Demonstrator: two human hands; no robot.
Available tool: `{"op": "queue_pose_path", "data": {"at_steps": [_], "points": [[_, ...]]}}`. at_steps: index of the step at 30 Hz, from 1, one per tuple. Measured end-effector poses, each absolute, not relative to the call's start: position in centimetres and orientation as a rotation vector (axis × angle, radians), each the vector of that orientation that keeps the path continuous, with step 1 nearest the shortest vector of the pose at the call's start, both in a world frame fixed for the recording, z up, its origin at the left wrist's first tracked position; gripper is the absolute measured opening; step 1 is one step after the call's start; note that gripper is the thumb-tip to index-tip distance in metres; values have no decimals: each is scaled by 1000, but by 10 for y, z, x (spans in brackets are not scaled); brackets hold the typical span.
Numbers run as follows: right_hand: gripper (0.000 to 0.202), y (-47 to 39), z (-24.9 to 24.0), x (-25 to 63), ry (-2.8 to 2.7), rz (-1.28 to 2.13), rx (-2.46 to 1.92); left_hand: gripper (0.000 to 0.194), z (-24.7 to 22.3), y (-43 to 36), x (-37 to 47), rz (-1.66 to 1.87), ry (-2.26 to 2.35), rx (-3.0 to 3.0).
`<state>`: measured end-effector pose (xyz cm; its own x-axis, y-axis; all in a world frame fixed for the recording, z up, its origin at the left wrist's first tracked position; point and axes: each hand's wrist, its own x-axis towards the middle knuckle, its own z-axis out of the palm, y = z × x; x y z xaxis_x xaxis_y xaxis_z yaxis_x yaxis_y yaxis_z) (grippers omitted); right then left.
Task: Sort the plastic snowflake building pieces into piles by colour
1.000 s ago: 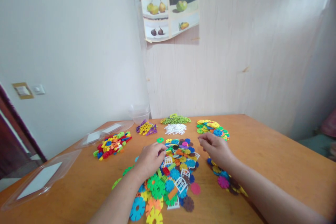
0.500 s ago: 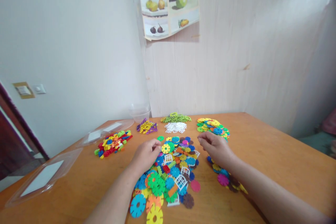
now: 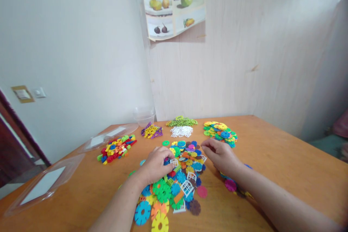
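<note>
My left hand [image 3: 157, 165] lies over the left side of a mixed heap of slotted plastic discs [image 3: 162, 190]. Its thumb and forefinger are apart, close around the edge of a white toy window [image 3: 174, 162]; I see no firm grip on it. My right hand [image 3: 221, 154] hovers at the heap's upper right edge. Its fingers are curled together, and whatever lies between the tips is hidden or too small to name. Further white toy windows [image 3: 187, 188], a red brick [image 3: 172, 173] and an orange brick [image 3: 178, 197] lie among the discs. Below my right wrist is a smaller group of discs [image 3: 230, 185].
Sorted piles stand farther back: coloured bricks [image 3: 116, 149], purple and yellow pieces [image 3: 152, 131], green pieces [image 3: 181, 122], white windows [image 3: 181, 131] and coloured discs [image 3: 220, 132]. A clear tub [image 3: 144, 116] stands by the wall. Clear lids [image 3: 45, 185] lie along the left edge.
My left hand has moved slightly right and down over the heap, its thumb and forefinger spreading near a white toy window. My right hand has shifted a little left toward the heap.
</note>
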<state>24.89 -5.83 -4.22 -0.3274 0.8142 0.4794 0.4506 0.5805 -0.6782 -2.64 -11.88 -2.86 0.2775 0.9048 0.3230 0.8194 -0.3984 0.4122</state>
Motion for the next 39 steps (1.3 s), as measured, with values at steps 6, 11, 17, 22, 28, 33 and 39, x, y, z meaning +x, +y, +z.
{"op": "queue_pose_path", "data": {"at_steps": [6, 11, 17, 22, 28, 33, 39], "points": [[21, -59, -45, 245, -2004, 552, -1019, 11, -31, -115, -25, 891, 1696, 2248], [22, -59, -44, 243, -2025, 573, -1027, 15, -34, -109, -33, 1010, 1753, 1975], [25, -60, -45, 243, -2010, 574, -1042, 15, -28, -109, -33, 1204, 1755, 1696], [25, -66, -47, 236, -2008, 639, -991, 19, -21, -114, -25, 1321, 1588, 1524], [28, -85, -37, 213, -1933, 842, -966, 26, -15, -122, -16, 1268, 1402, 1497], [24, -94, -29, 190, -1851, 1148, -1000, 26, -17, -125, -11, 1228, 1311, 1518], [8, -88, -25, 171, -1735, 1399, -1066, 28, -20, -124, -11, 1224, 1299, 1525]]}}
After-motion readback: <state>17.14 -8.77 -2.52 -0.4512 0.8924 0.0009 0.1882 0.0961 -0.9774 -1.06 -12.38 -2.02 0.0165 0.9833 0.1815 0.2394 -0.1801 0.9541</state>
